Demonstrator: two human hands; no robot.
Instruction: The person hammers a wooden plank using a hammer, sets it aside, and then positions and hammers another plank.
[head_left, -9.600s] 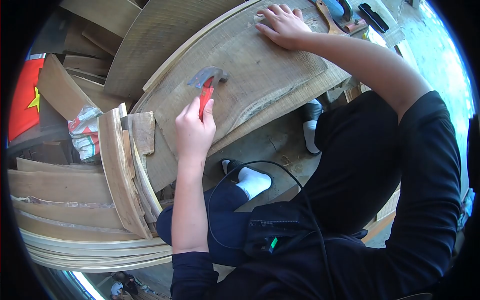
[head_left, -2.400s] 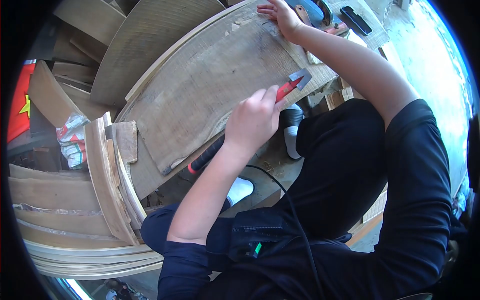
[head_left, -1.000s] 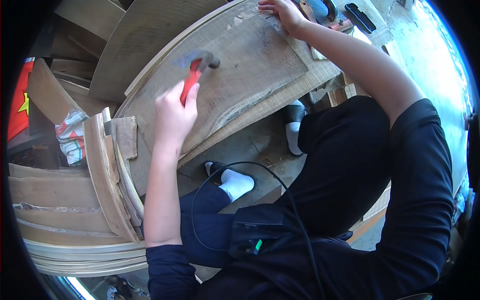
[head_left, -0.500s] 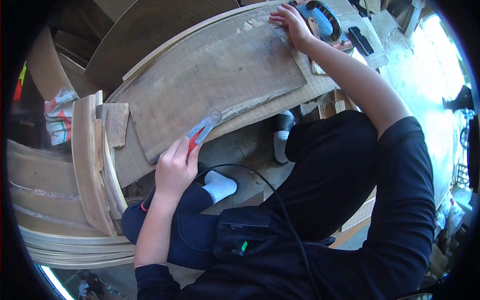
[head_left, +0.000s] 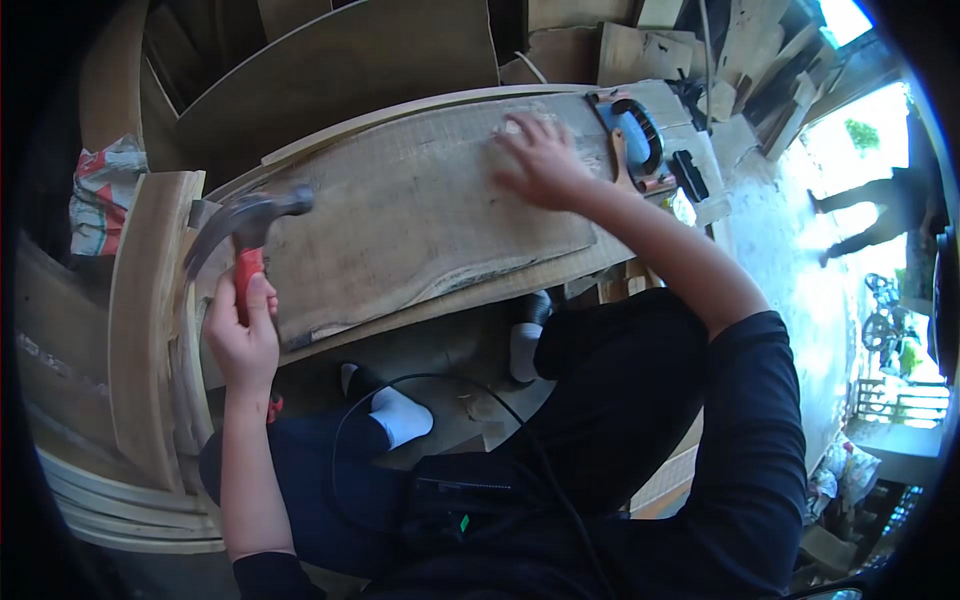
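Note:
My left hand (head_left: 243,335) is wrapped round the red grip of a claw hammer (head_left: 262,207). The hammer stands head up at the left end of a rough-edged wooden board (head_left: 430,200), its claw pointing left. My right hand (head_left: 545,165), somewhat blurred, is over the far right part of this board with its fingers spread and nothing in them. Whether the fingertips touch the wood I cannot tell. Just right of that hand are a brush with a wooden handle (head_left: 619,160) and a blue tool with a black ribbed handle (head_left: 645,135).
Curved wooden pieces (head_left: 150,320) are stacked at the left, near a crumpled printed sack (head_left: 105,190). A black object (head_left: 689,176) lies at the board's right end. A black cable (head_left: 470,378) loops over my legs. Wood offcuts (head_left: 640,55) lean behind; a person (head_left: 900,205) stands far right.
My left hand has moved left and up, away from the board's near edge, with the hammer raised. My right hand has drawn left from beside the blue tool. The view has shifted.

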